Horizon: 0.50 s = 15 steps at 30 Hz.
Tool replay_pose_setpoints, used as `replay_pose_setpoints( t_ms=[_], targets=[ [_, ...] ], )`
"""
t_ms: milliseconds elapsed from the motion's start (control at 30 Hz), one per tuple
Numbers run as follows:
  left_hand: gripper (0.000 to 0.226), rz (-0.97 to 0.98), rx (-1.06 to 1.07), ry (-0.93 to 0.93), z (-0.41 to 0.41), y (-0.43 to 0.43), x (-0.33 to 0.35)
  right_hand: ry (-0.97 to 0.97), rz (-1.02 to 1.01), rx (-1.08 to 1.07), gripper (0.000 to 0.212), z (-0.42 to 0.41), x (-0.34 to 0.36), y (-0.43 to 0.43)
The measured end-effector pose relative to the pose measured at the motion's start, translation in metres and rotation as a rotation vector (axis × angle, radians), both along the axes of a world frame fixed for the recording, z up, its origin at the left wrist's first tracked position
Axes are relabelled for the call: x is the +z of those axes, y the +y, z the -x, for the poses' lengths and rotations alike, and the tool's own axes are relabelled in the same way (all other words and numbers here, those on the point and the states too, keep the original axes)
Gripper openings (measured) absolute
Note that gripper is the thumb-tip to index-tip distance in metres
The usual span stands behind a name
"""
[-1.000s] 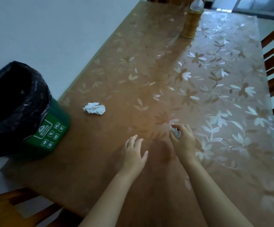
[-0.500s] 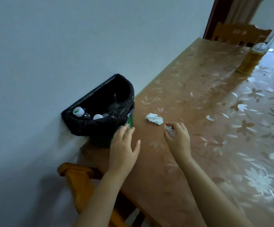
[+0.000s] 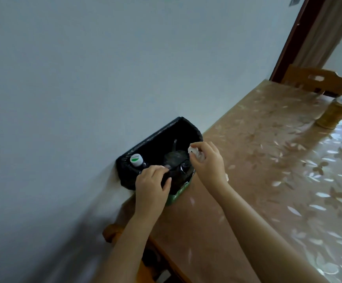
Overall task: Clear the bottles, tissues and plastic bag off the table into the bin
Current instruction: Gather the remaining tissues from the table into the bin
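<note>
With right hand [image 3: 207, 162] pinching crumpled tissue [image 3: 194, 152] over the bin [image 3: 162, 137] mouth, we're at the drop step. Left hand [image 3: 151, 184] grips the liner rim. Next: release fingers. Amber bottle [image 3: 333, 113] remains far along table [image 3: 268, 180].

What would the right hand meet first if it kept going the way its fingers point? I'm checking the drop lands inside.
Probably the black-lined green bin's open mouth; depth is unclear. Right hand holds a crumpled white tissue.
</note>
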State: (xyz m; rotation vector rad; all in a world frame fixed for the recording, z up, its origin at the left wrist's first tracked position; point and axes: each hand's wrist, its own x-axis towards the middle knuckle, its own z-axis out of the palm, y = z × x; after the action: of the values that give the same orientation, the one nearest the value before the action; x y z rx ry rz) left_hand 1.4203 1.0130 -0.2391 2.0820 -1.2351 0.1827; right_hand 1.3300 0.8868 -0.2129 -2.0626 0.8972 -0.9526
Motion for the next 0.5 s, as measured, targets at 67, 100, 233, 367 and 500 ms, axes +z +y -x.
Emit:
replay_pose_setpoints(
  t_ms=[67,100,233,367,500],
  targets=[
    [0.020,0.022,0.004,0.020,-0.005,-0.002,-0.002,0.025,0.015,0.032,0.019,-0.012,0.002,-0.002],
    [0.019,0.026,0.006,0.028,-0.007,-0.003,-0.003,0.038,0.023,0.048,0.019,-0.017,0.002,-0.004],
    [0.018,0.045,-0.001,0.042,-0.012,-0.005,-0.007,0.074,0.029,0.109,0.018,-0.037,0.000,-0.009],
    [0.018,0.066,-0.009,0.048,-0.013,-0.005,-0.010,0.116,0.053,0.163,0.025,-0.047,-0.007,-0.013],
    [0.017,0.070,-0.007,0.041,-0.013,-0.005,-0.010,0.111,0.102,0.176,0.030,-0.043,-0.010,-0.015]
  ],
)
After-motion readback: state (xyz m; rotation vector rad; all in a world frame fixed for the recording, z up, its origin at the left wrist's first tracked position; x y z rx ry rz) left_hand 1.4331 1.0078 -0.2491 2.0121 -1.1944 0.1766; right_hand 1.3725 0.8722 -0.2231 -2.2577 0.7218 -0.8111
